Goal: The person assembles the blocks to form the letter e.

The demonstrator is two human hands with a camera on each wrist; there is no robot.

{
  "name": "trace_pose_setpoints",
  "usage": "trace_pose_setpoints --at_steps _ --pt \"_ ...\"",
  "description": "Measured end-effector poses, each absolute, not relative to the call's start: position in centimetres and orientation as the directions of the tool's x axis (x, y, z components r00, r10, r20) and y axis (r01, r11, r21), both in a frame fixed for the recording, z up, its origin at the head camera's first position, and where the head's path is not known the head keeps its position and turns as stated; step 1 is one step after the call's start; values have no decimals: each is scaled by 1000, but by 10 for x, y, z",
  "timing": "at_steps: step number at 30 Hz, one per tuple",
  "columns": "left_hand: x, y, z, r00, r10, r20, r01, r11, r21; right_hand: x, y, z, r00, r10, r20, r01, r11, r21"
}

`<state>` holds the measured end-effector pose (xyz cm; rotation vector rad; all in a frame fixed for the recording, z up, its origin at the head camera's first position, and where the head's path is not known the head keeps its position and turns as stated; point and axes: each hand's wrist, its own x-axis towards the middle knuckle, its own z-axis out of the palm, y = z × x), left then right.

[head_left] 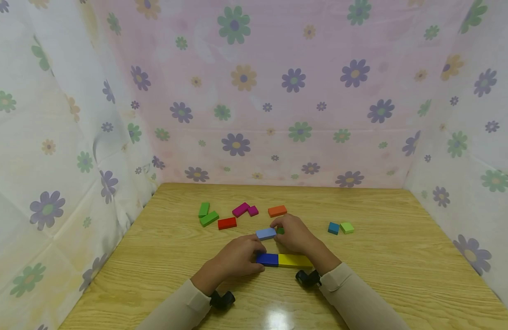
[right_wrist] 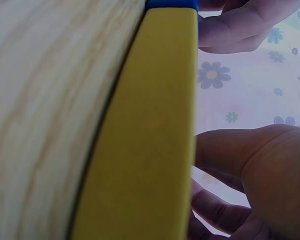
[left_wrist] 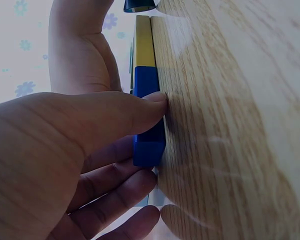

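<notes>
A dark blue block (head_left: 267, 260) lies end to end with a long yellow block (head_left: 294, 261). My left hand (head_left: 239, 257) is at the blue block's left end, with the thumb (left_wrist: 152, 107) on its near side and fingers on the far side. Beyond that row lies a light blue block (head_left: 266, 234). My right hand (head_left: 294, 233) is at its right end, pinching a dark green block (head_left: 280, 230) between thumb and forefinger; most of that block is hidden. In the right wrist view the yellow block (right_wrist: 140, 125) covers much of the right fingers.
Farther back lie two green blocks (head_left: 209, 218), a red block (head_left: 227, 223), a long magenta block (head_left: 240, 210) beside a small magenta block (head_left: 253, 211), and an orange block (head_left: 277, 211). To the right are a teal block (head_left: 334, 228) and a lime block (head_left: 347, 228). Flowered cloth surrounds the table.
</notes>
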<state>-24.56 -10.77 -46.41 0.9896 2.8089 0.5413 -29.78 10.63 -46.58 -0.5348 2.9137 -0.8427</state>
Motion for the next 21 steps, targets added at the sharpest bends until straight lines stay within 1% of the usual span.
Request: trace_pose_setpoints --at_steps 21 --pt "-246 -108 -464 -780 626 10 586 724 364 -297 108 -463 -933 -360 29 -319 784 -533"
